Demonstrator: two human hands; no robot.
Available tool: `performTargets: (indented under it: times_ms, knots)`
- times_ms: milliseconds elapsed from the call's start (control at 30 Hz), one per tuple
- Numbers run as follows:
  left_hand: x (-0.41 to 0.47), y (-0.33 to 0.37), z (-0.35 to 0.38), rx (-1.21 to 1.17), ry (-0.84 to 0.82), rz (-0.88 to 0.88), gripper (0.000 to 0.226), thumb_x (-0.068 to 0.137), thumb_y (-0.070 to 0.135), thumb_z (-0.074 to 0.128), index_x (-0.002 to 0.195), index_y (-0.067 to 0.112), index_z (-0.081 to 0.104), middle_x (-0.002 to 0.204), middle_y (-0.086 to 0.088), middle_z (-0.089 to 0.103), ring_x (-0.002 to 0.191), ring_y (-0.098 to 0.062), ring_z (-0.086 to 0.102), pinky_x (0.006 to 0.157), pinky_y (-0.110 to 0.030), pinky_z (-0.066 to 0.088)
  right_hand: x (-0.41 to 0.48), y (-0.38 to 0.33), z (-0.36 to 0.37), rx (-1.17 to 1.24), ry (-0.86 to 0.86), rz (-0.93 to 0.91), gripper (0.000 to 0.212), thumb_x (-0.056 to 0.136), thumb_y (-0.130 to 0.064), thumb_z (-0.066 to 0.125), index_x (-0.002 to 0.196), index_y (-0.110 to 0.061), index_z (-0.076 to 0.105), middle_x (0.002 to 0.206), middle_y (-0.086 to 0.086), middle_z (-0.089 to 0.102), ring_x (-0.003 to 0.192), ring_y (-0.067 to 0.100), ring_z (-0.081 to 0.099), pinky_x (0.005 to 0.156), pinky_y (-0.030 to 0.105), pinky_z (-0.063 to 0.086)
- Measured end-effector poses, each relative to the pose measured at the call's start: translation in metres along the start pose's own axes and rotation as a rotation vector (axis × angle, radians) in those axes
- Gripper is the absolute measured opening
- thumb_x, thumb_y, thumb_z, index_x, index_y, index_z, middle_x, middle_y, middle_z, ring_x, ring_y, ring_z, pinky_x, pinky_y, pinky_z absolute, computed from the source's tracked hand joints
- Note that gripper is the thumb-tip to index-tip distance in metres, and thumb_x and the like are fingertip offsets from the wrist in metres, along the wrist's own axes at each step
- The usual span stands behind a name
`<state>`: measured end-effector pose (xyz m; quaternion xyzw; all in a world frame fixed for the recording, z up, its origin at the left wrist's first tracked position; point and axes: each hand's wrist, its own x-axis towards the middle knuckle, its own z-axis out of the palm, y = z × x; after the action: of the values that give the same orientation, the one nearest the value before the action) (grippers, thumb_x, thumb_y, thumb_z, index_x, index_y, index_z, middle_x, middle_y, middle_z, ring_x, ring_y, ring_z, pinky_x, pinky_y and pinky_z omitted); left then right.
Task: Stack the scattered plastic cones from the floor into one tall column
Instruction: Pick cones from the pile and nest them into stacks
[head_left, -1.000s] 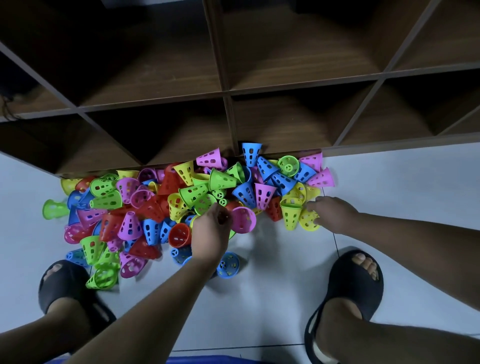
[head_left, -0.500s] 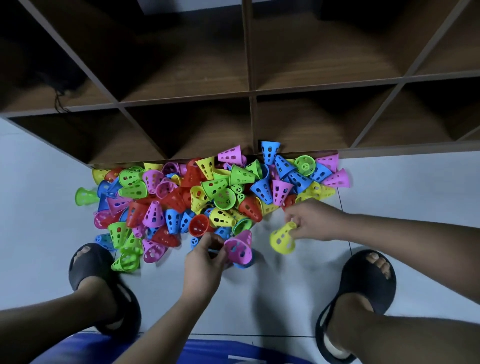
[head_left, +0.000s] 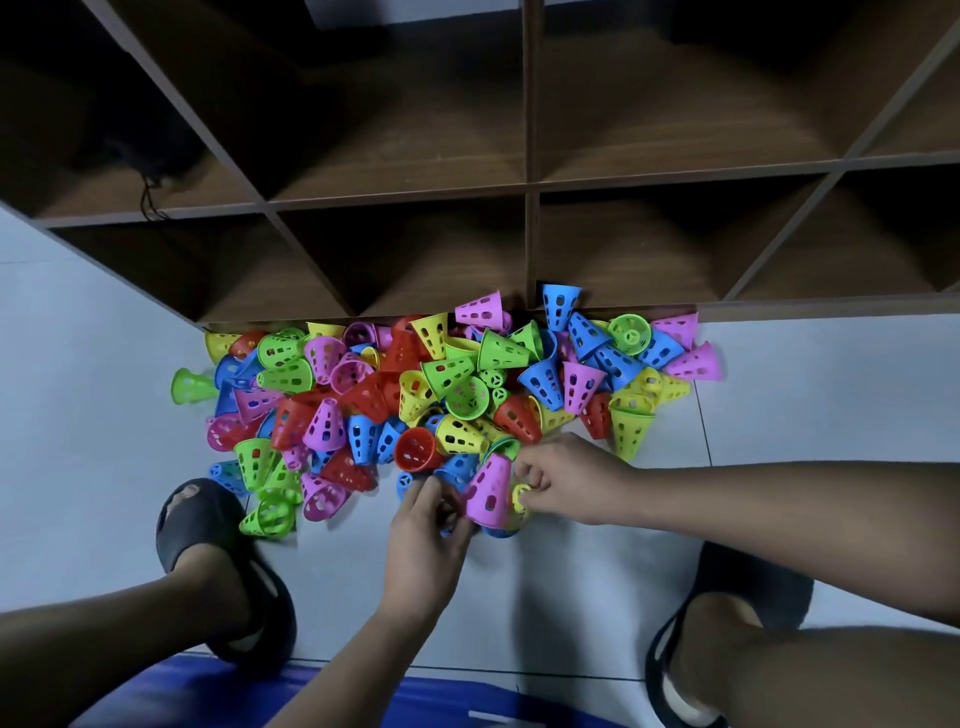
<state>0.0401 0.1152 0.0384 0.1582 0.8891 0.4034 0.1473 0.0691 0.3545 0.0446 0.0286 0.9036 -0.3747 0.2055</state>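
Pink cone (head_left: 487, 491) front and centre, just off the near edge of the pile (head_left: 441, 384), above the pale floor (head_left: 519, 587). Its long axis runs almost straight away from the person: narrow tip toward the heap, wide mouth toward the feet. A blue cone (head_left: 500, 531) peeks out beneath that mouth, so it looks like a two-high start to the column.

The left hand (head_left: 423, 540) comes in from the left, fingers curled tight against the pink cone's wide end, gripping it. The right hand (head_left: 571, 480) is touching in from the right, thumb and fingertips pinching a yellow cone (head_left: 519, 500) that sits against the pink one's right flank; which end faces up I can't tell.

That's the relation that matters. The yellow piece lies beside the pink wall, below the tip, and I judge it has to rise and cap that tip. The right hand is the nearer one for it.

The count: two hands, one pink, one yellow and one blue cone in play. The heap holds dozens in six colours, too overlapped to count. Two dark sandals (head_left: 197, 519), one brown cubby shelf (head_left: 530, 182) behind.
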Motion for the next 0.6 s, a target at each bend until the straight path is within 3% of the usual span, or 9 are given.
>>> performTargets:
  times_ms: [133, 233, 300, 367, 433, 600]
  knots:
    - [-0.003, -0.005, 0.003, 0.017, 0.048, 0.046, 0.031, 0.084, 0.004, 0.08, 0.083, 0.022, 0.054, 0.088, 0.006, 0.053, 0.076, -0.017, 0.058, 0.066, -0.02, 0.044, 0.004, 0.005, 0.006, 0.132, -0.095, 0.12, 0.037, 0.084, -0.021, 0.081, 0.118, -0.015, 0.067, 0.103, 0.0, 0.076, 0.093, 0.01, 0.072, 0.09, 0.036, 0.059]
    - [-0.004, -0.009, 0.006, 0.028, 0.079, 0.071, 0.029, 0.086, 0.004, 0.079, 0.083, 0.022, 0.056, 0.09, 0.008, 0.052, 0.079, -0.014, 0.06, 0.069, -0.017, 0.046, 0.002, 0.006, 0.009, 0.214, -0.129, 0.158, 0.062, 0.081, -0.025, 0.084, 0.136, -0.02, 0.057, 0.113, 0.0, 0.073, 0.1, 0.011, 0.072, 0.093, 0.035, 0.059]
    - [-0.005, -0.013, 0.01, 0.059, 0.022, 0.098, 0.03, 0.086, 0.005, 0.079, 0.084, 0.024, 0.057, 0.093, 0.01, 0.053, 0.081, -0.012, 0.061, 0.072, -0.022, 0.051, 0.002, 0.003, 0.006, 0.312, -0.132, 0.177, 0.071, 0.081, -0.028, 0.083, 0.143, -0.032, 0.049, 0.117, -0.005, 0.07, 0.104, 0.009, 0.07, 0.09, 0.031, 0.059]
    - [-0.007, -0.018, 0.016, 0.113, -0.053, 0.112, 0.032, 0.084, 0.005, 0.078, 0.084, 0.027, 0.054, 0.093, 0.012, 0.053, 0.08, -0.012, 0.059, 0.07, -0.033, 0.054, 0.003, 0.0, 0.004, 0.38, -0.149, 0.176, 0.06, 0.084, -0.025, 0.078, 0.138, -0.037, 0.053, 0.12, -0.008, 0.068, 0.107, 0.006, 0.067, 0.089, 0.026, 0.054]
    - [-0.009, -0.021, 0.021, 0.147, -0.111, 0.108, 0.03, 0.083, 0.011, 0.074, 0.084, 0.029, 0.05, 0.088, 0.012, 0.054, 0.075, -0.013, 0.058, 0.066, -0.041, 0.055, 0.004, 0.002, 0.006, 0.293, -0.153, 0.155, 0.047, 0.087, -0.023, 0.073, 0.131, -0.033, 0.059, 0.119, -0.007, 0.068, 0.102, 0.003, 0.065, 0.09, 0.022, 0.052]
    - [-0.001, -0.006, 0.015, 0.099, -0.046, 0.101, 0.02, 0.09, 0.027, 0.071, 0.085, 0.029, 0.052, 0.077, 0.009, 0.058, 0.071, -0.013, 0.058, 0.062, -0.037, 0.051, 0.0, 0.016, 0.008, 0.148, -0.055, 0.136, 0.019, 0.09, -0.019, 0.07, 0.109, -0.021, 0.068, 0.101, -0.006, 0.07, 0.089, 0.005, 0.064, 0.077, 0.016, 0.05]
